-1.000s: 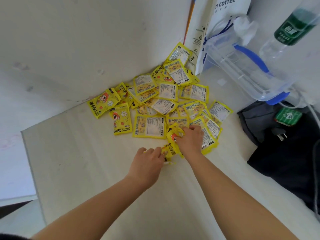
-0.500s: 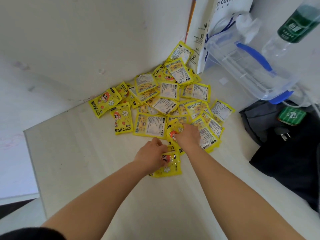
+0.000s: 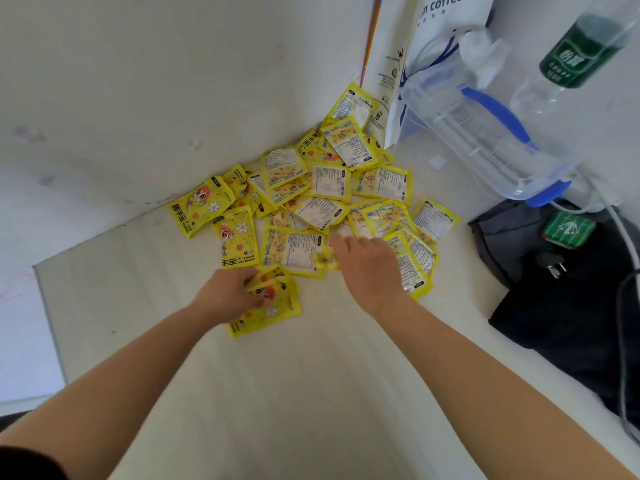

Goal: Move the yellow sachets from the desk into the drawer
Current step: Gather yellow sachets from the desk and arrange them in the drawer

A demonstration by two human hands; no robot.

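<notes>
Several yellow sachets (image 3: 332,192) lie in a loose pile on the pale desk (image 3: 277,393), pushed into the corner against the wall. My left hand (image 3: 228,296) grips a small stack of sachets (image 3: 273,306) at the near edge of the pile. My right hand (image 3: 367,268) reaches over the pile's near right side; its fingers are blurred and pinch a small yellow sachet (image 3: 325,259). No drawer is in view.
A white coffee paper bag (image 3: 415,46) and a clear plastic box with blue handle (image 3: 485,133) stand behind the pile. A green-labelled bottle (image 3: 568,60) is at the top right. A dark bag (image 3: 561,299) with a plug and cable lies on the right.
My left hand has drawn its stack of sachets a little left and nearer. My right hand has lifted off the pile and moved slightly right, fingers now blurred on a small sachet.
</notes>
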